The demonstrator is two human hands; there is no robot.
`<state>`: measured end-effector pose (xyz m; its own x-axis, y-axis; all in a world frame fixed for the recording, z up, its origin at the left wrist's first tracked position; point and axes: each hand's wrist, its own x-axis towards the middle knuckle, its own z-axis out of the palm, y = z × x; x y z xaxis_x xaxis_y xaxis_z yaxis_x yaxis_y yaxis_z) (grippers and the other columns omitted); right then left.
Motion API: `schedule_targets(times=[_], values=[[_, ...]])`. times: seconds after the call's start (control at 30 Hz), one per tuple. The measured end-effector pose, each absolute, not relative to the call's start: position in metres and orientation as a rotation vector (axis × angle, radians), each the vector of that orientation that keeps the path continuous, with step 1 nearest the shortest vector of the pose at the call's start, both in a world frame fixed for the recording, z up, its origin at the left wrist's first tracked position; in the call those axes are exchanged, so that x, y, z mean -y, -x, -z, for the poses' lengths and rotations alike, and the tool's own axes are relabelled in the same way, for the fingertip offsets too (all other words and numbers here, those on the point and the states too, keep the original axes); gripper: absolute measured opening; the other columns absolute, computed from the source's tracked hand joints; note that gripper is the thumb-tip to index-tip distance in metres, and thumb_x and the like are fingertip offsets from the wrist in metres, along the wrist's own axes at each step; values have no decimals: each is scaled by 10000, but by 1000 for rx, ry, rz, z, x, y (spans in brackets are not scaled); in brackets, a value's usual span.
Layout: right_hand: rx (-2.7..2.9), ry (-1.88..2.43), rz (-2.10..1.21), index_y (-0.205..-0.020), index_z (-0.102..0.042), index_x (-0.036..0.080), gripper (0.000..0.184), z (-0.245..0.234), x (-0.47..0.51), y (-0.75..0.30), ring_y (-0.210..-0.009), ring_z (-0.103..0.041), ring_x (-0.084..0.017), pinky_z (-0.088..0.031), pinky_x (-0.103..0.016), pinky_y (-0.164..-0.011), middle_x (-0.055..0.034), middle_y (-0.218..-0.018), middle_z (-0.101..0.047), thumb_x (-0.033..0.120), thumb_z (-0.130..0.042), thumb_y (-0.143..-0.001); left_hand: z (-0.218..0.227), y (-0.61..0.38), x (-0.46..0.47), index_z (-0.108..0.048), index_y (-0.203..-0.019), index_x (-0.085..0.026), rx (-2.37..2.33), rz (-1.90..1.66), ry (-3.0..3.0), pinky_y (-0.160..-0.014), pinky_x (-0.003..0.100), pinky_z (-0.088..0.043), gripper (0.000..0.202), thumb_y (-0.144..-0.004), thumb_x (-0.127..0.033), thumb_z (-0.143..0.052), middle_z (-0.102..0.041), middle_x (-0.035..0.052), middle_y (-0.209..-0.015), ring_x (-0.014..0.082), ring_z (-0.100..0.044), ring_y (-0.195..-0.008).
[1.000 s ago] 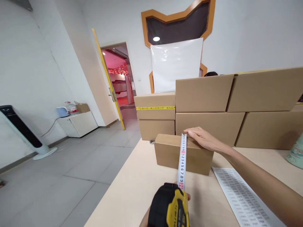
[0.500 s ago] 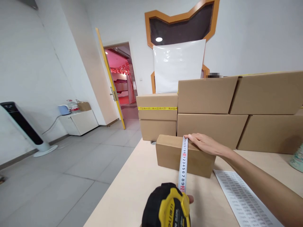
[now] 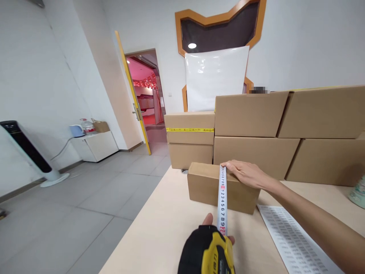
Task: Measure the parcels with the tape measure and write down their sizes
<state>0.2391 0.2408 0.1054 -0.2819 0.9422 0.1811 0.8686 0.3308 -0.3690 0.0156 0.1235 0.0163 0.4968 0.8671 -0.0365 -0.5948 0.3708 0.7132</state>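
A small brown cardboard box lies on the table in front of me. My right hand rests over its top, fingers closed on the end of the white tape blade by the far top edge. From there the blade runs toward me across the top and past the near face. Close to the camera, a black and yellow tape measure sits in my left hand. Only a thumb and a fingertip show around its case; the rest of that hand is hidden.
Stacked cardboard boxes line the back of the wooden table. A printed sheet lies right of the small box, and a green patterned object stands at the right edge. Part of a person's head shows behind the stack.
The tape measure has moved slightly right and down, and my left thumb has come into view beside it. My right hand and the small box have stayed nearly in place.
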Motion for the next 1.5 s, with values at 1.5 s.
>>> schedule_targets(times=[1.5], values=[[2162, 1537, -329, -1002, -643, 315, 497, -100, -245, -238, -929, -604, -243, -432, -370, -777, -16, -1021, -677, 568, -221, -929, -36, -14, -128, -258, -1429, -106, -649, -807, -657, -903, 403, -449, 727, -834, -425, -528, -699, 86, -834, 221, -667, -909]])
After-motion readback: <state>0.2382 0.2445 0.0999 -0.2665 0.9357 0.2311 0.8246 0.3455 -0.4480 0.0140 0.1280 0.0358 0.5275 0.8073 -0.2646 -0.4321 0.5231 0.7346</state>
